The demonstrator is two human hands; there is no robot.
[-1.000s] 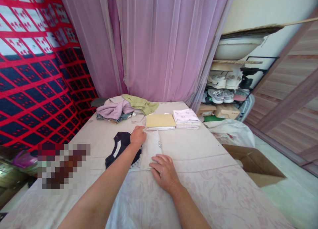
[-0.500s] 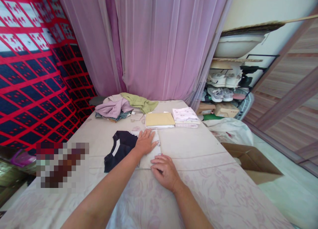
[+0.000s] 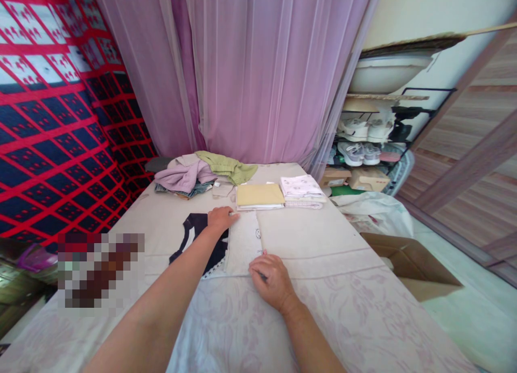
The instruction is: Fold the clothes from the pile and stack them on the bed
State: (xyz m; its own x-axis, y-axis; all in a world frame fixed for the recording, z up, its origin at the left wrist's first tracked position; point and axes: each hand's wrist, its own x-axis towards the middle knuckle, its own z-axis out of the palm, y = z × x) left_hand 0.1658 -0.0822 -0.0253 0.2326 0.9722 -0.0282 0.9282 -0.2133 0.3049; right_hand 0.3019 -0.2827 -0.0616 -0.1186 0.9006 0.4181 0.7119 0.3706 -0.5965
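A small shirt (image 3: 244, 243) lies folded on the bed, with a dark neck and shoulder part on the left and a white part with small prints on the right. White scalloped trim shows along the dark part's lower edge. At the shirt's far edge, my left hand (image 3: 221, 219) is closed on the cloth, its fingertips partly hidden. My right hand (image 3: 271, 278) has curled fingers at the near right corner of the white part and seems to hold that edge.
A folded yellow cloth (image 3: 260, 195) and folded white printed clothes (image 3: 301, 187) lie beyond the shirt. Loose clothes (image 3: 188, 173) are heaped at the back left. An open cardboard box (image 3: 407, 260) and a shoe rack (image 3: 363, 138) stand right of the bed (image 3: 323, 330).
My left hand has moved left from lying flat on the white part to closing at the far edge. The trim now shows at the near side. My right hand has barely shifted.
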